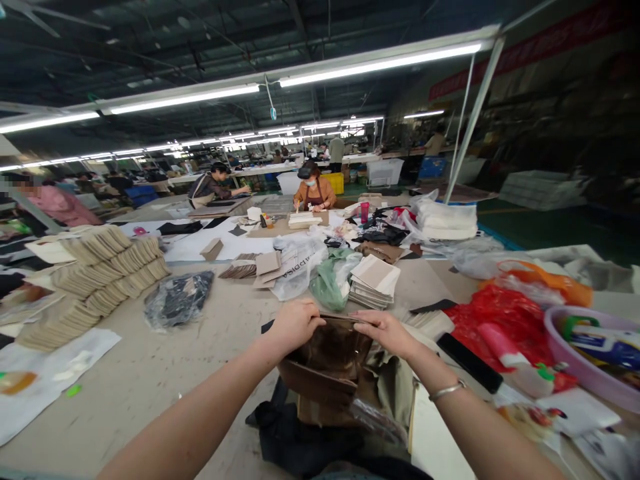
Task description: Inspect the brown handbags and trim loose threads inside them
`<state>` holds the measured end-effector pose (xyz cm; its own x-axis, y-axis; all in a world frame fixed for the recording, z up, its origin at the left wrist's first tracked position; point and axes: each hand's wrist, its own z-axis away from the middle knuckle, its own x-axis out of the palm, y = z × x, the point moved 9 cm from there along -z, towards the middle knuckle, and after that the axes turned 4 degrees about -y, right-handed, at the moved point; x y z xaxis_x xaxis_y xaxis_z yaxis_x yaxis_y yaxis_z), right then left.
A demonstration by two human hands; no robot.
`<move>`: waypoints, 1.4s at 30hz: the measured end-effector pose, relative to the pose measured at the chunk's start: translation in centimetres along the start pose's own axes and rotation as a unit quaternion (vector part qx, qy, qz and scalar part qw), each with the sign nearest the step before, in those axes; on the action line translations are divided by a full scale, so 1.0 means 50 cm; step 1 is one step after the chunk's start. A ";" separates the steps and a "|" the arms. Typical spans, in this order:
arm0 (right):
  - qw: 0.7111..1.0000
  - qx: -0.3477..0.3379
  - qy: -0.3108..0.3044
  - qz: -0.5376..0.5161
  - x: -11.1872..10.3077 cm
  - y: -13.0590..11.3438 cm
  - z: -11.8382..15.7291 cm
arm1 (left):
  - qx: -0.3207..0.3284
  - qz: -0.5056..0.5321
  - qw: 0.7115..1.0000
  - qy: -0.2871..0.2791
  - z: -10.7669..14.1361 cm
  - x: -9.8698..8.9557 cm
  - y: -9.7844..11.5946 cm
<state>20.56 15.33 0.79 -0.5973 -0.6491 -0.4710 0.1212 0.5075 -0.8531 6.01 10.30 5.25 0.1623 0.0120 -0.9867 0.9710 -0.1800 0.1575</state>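
Note:
A brown bag (320,377), its mouth gaping toward me, sits at the near edge of the table. My left hand (299,325) pinches its far rim on the left. On the right, my right hand (384,328) grips the same rim, thumb and fingers pressed together. The bag's dark inside shows between the two hands. Beneath and in front of it lies black cloth (300,433). Clear plastic (377,417) and an olive-grey fabric piece (393,387) hang at its right side.
Stacks of beige panels (100,280) stand at the left. A plastic-wrapped black item (179,300) lies nearby. Beyond the bag are a green plastic bag (330,283) and a panel stack (374,280). A phone (470,362), red plastic (500,320) and a purple basin (555,333) are right. A co-worker (315,190) sits opposite.

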 end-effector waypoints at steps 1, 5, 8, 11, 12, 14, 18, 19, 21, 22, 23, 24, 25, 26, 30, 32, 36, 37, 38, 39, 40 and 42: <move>1.000 -0.002 0.001 0.007 0.000 -0.001 0.001 | -0.010 -0.002 1.000 0.002 -0.001 0.000 -0.001; 0.999 0.007 0.024 0.045 -0.004 0.004 0.009 | -0.034 -0.008 0.999 -0.001 -0.003 0.003 -0.002; 0.997 0.014 0.033 0.065 -0.004 0.008 0.013 | -0.044 -0.013 0.999 -0.002 -0.007 0.009 -0.002; 0.996 0.019 0.042 0.076 -0.004 0.013 0.016 | -0.042 -0.019 0.999 0.008 -0.013 0.013 0.001; 0.996 0.020 0.046 0.079 -0.005 0.015 0.017 | -0.043 -0.021 0.999 0.010 -0.015 0.014 0.002; 0.995 0.024 0.051 0.085 -0.007 0.021 0.019 | -0.050 -0.024 0.998 0.010 -0.018 0.014 0.001; 0.996 0.029 0.032 0.078 -0.008 0.033 0.022 | -0.063 -0.025 0.998 0.004 -0.020 0.009 0.003; 0.997 0.030 0.017 0.071 -0.006 0.035 0.022 | -0.065 -0.025 0.998 0.003 -0.020 0.008 0.003; 0.998 0.040 -0.017 0.055 0.000 0.036 0.019 | -0.066 -0.025 0.998 0.004 -0.020 0.005 0.005; 0.997 0.049 -0.028 0.052 0.001 0.036 0.016 | -0.065 -0.024 0.998 0.004 -0.020 0.004 0.006; 0.996 0.059 -0.032 0.055 0.001 0.034 0.011 | -0.063 -0.023 0.998 0.006 -0.020 0.003 0.006; 0.995 0.065 -0.032 0.064 0.001 0.029 0.005 | -0.062 -0.021 0.998 0.008 -0.020 0.002 0.006; 0.994 0.067 -0.032 0.079 0.002 0.022 -0.003 | -0.062 -0.018 0.998 0.010 -0.020 0.001 0.006; 0.992 0.064 -0.032 0.100 0.005 0.013 -0.011 | -0.063 -0.016 0.998 0.012 -0.020 0.001 0.004; 0.981 0.027 -0.021 0.191 0.018 -0.024 -0.036 | -0.070 -0.006 0.997 0.011 -0.018 0.001 -0.001; 0.976 0.011 -0.007 0.217 0.021 -0.035 -0.038 | -0.072 -0.001 0.997 0.012 -0.017 0.001 -0.002; 0.973 0.008 -0.010 0.229 0.021 -0.032 -0.028 | -0.071 0.005 0.997 0.013 -0.018 0.001 0.000; 0.973 0.018 -0.024 0.228 0.020 -0.026 -0.026 | -0.071 0.005 0.997 0.012 -0.018 0.001 0.001; 0.973 0.033 -0.042 0.227 0.020 -0.020 -0.024 | -0.072 0.007 0.997 0.011 -0.019 0.001 0.001; 0.971 0.047 -0.060 0.227 0.020 -0.016 -0.024 | -0.073 0.008 0.997 0.009 -0.019 0.002 0.002; 0.969 0.061 -0.075 0.229 0.020 -0.014 -0.025 | -0.073 0.009 0.997 0.008 -0.019 0.002 0.002; 0.961 0.076 -0.097 0.247 0.023 -0.019 -0.032 | -0.072 0.009 0.997 0.009 -0.020 0.003 0.004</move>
<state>18.49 15.03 1.43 -0.2802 -0.4501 -0.8479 0.4753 0.7023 -0.5299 6.39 11.23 5.18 0.1821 0.0286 -0.9829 0.9828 -0.0375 0.1810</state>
